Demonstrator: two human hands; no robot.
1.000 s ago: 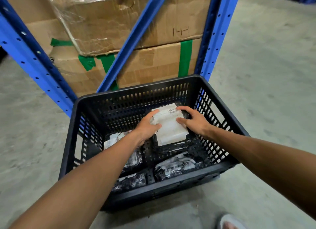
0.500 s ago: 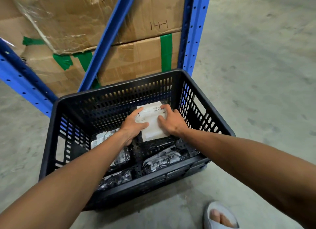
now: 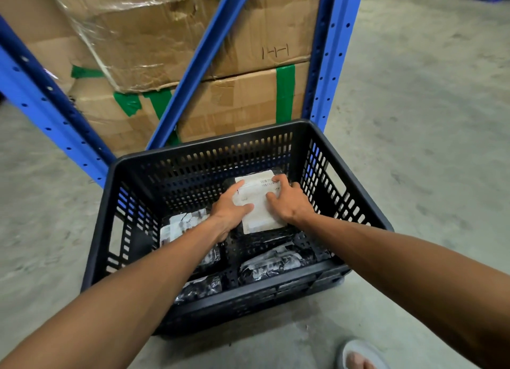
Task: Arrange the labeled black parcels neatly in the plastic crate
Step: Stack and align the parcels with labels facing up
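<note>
I see both hands — left hand (image 3: 230, 211), right hand (image 3: 289, 203) — pressing flat | parcel (image 3: 259, 206) between them, long axis toward crate (image 3: 209, 153) far wall

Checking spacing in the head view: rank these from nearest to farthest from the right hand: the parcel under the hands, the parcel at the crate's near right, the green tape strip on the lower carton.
From the right hand:
1. Parcel under the hands, touching it.
2. Near-right parcel, just below the wrist.
3. Green tape strip, beyond the crate.
</note>
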